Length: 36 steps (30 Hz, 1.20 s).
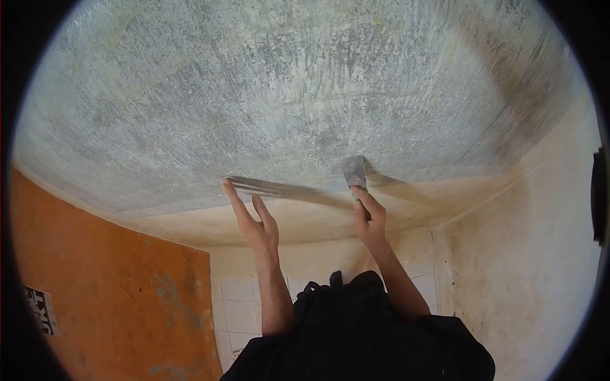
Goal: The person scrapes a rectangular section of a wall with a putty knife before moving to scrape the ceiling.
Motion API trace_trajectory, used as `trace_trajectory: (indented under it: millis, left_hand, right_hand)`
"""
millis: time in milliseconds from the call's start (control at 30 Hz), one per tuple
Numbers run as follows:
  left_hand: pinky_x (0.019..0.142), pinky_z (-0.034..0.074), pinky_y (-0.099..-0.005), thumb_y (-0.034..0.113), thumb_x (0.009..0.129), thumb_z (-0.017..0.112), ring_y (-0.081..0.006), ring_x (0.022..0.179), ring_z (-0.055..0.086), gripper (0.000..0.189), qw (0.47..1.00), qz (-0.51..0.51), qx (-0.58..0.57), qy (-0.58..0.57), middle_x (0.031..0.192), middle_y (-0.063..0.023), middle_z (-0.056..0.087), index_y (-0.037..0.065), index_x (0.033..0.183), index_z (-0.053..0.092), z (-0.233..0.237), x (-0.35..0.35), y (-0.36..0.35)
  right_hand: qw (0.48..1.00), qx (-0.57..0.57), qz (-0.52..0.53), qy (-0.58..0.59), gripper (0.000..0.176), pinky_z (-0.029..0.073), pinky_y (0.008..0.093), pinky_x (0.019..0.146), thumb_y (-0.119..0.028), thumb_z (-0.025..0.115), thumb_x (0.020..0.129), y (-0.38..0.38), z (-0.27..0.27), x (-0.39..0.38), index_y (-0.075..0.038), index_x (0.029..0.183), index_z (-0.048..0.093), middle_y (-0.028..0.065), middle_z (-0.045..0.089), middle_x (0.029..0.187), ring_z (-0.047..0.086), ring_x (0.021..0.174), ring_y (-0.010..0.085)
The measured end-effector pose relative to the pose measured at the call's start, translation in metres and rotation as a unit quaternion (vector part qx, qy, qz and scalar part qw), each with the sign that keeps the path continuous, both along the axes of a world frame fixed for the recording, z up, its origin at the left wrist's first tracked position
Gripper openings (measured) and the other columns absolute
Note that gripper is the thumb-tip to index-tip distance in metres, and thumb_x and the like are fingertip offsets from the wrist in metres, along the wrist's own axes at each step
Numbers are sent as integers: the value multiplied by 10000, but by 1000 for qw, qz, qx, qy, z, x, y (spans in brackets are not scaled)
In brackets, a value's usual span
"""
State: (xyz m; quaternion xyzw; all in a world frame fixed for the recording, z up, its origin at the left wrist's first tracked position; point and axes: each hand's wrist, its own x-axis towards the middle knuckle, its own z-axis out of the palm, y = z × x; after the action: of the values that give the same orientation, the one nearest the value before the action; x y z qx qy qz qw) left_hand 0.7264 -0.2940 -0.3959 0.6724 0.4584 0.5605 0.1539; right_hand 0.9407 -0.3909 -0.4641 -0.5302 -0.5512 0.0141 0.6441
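Note:
My right hand [372,219] grips a putty knife [354,170] by its handle, thumb and fingers wrapped round it. The broad, greyish blade points up and lies over the lower part of the scraped grey wall [279,95]. Off to the left, my left hand [255,222] is open and holds nothing. Its fingers stretch up with the thumb apart, fingertips right at the lower edge of the grey area. Both hands cast shadows to the right across the wall. Streaks and rough patches of pale paint mark the grey surface.
A cream band [305,219] runs along the bottom of the wall. On the left stands an orange wall [121,273] with flaking spots and a sticker [43,310]; a pale wall [521,254] is on the right. White floor tiles [240,315] show below.

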Motion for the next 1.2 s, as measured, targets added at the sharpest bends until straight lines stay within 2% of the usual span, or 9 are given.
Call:
trace_trajectory:
  millis: [67, 200, 267, 367, 467, 633, 767, 967, 1200]
  left_hand:
    - [1207, 231, -426, 21, 1017, 452, -350, 1506, 233, 654, 1000, -6, 6, -5, 1612, -246, 240, -39, 1572, 110, 3, -2, 3]
    - [1208, 224, -431, 35, 1019, 458, -363, 1506, 223, 638, 1000, -23, 9, 4, 1614, -248, 232, -52, 1564, 138, 0, -9, 6]
    - [1208, 223, -431, 49, 1022, 460, -369, 1506, 220, 635, 999, -26, 5, 27, 1614, -250, 229, -51, 1564, 144, 2, -9, 4]
    - [1208, 221, -436, 80, 1027, 464, -379, 1507, 210, 638, 999, -23, -33, 27, 1617, -255, 215, -47, 1565, 147, 4, -5, -1]
    - [1210, 215, -441, 100, 1031, 467, -380, 1511, 195, 646, 999, -20, -36, 18, 1623, -258, 192, -43, 1568, 138, 3, -3, 1]
    - [1224, 182, -429, 163, 1050, 472, -335, 1526, 155, 650, 999, -38, -27, 8, 1647, -199, 166, 6, 1583, 136, -3, -7, 5]
    - [1216, 197, -445, 105, 1033, 467, -374, 1518, 171, 660, 999, -30, -31, 32, 1632, -252, 163, -33, 1574, 113, -2, -5, 3]
    - [1220, 186, -442, 112, 1038, 466, -366, 1523, 150, 658, 998, -35, -41, 22, 1638, -243, 146, -23, 1577, 113, 2, -4, 4]
    - [1221, 175, -446, 122, 1035, 480, -369, 1527, 133, 659, 998, -18, -37, 42, 1639, -252, 132, -14, 1578, 131, -2, -3, 1]
  right_hand:
    - [982, -93, 84, 139, 359, 428, 273, 596, -14, 553, 971, -4, -24, 0, -5, 1328, 589, 79, 614, 790, 532, 668, 111]
    - [990, -92, 23, 104, 365, 395, 252, 573, -55, 497, 1006, -11, -79, -16, -1, 1366, 532, 32, 541, 749, 468, 633, 75]
    - [958, -7, -17, 286, 311, 388, 240, 570, -131, 511, 1026, -6, -82, -36, 11, 1302, 540, 5, 535, 747, 450, 617, 68]
    - [945, -149, 62, 285, 213, 379, 231, 560, -190, 531, 1032, -6, -74, -22, -1, 1110, 590, -21, 522, 718, 439, 605, 60]
    - [949, -162, 96, 253, 242, 361, 228, 544, -237, 540, 1036, -9, -67, -20, -11, 957, 575, -28, 514, 688, 447, 602, 47]
    - [934, -179, 73, 299, 279, 346, 222, 527, -267, 491, 1064, -17, -106, -28, -37, 913, 541, -35, 470, 681, 424, 586, 40]
    - [927, -153, 81, 333, 283, 338, 224, 523, -268, 503, 1059, -16, -65, -29, -44, 888, 535, -38, 457, 674, 410, 585, 38]
    - [897, -167, 73, 402, 271, 342, 218, 519, -257, 496, 1062, -27, -97, -18, -57, 880, 518, -40, 454, 682, 400, 588, 36]
    - [919, -154, 74, 355, 283, 343, 199, 481, -313, 489, 1066, -29, -105, -9, -83, 904, 520, -31, 501, 724, 442, 607, 33]
